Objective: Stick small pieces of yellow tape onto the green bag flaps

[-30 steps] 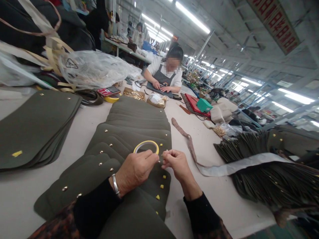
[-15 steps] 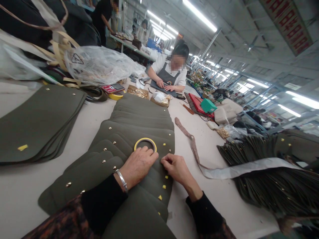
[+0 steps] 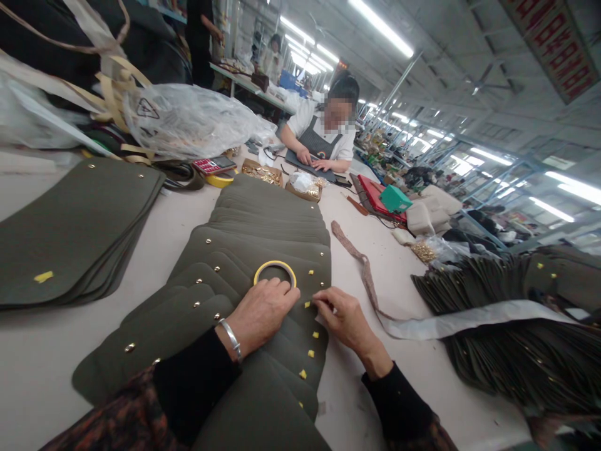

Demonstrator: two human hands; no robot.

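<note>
My left hand (image 3: 263, 313), with a silver bracelet at its wrist, is closed on the near rim of a roll of yellow tape (image 3: 295, 273). The roll lies on overlapping dark olive panels (image 3: 253, 238) that have gold metal studs on both sides. Close to the panels' right edge, my right hand (image 3: 345, 319) has thumb and forefinger pinched together; whatever is between them is hidden. A small yellow tape piece (image 3: 307, 305) sits just left of those fingertips. More yellow bits, such as one tape piece (image 3: 310, 354), run down the panels' right side.
Another stack of olive panels (image 3: 79, 225) lies at left. Fanned panels (image 3: 511, 369) bound with a pale strip (image 3: 479, 316) stand at right. Beyond are boxes of gold hardware (image 3: 261, 172), a clear plastic bag (image 3: 188, 122) and a co-worker (image 3: 323, 134) across the table.
My right hand has shifted right, away from the left hand, and a yellow tape piece now shows beside its fingertips. The left hand stays on the roll. The view has shifted slightly.
</note>
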